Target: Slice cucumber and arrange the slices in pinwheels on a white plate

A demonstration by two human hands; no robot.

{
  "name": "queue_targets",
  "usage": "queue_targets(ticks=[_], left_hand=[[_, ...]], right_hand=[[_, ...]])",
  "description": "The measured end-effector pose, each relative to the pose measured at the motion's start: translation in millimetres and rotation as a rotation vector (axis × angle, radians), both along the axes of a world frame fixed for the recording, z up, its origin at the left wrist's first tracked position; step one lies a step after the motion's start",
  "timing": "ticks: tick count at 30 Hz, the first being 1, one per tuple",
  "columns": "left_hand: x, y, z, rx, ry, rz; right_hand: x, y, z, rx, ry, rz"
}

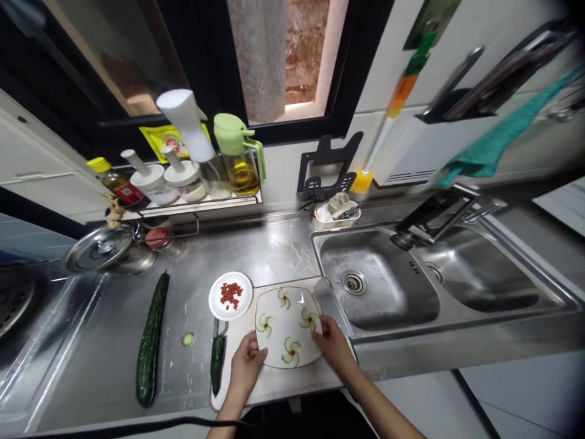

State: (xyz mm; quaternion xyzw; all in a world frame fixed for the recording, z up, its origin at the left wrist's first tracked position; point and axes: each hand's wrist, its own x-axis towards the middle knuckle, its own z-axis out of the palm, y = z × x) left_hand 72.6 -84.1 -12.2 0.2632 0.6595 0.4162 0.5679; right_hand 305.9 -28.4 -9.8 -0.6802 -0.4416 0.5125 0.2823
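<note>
Left hand (pixel 247 364) and right hand (pixel 333 344), I note, pinch opposite sides of a squarish plate (pixel 287 323) bearing four green pinwheels (pixel 284 297), over the cutting board (pixel 278 385).

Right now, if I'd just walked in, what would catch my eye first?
Probably the white plate, front and centre between the left hand and right hand, with four green pinwheels on it, each red in the middle. Next, perhaps, the long cucumber on the steel counter at left, and the dish of red bits just beyond the plate's left side.
</note>
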Motion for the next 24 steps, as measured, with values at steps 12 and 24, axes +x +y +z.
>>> queue_targets(ticks=[12,24], left_hand=[[0.2,4.3,29.9,0.000,-0.057,0.108],[-5.3,2.5,26.3,-0.007,0.000,0.081]], right_hand=[[-15.6,-0.4,20.7,-0.124,0.439,-0.073],[-22.3,0.3,28.6,-0.230,0.606,-0.145]])
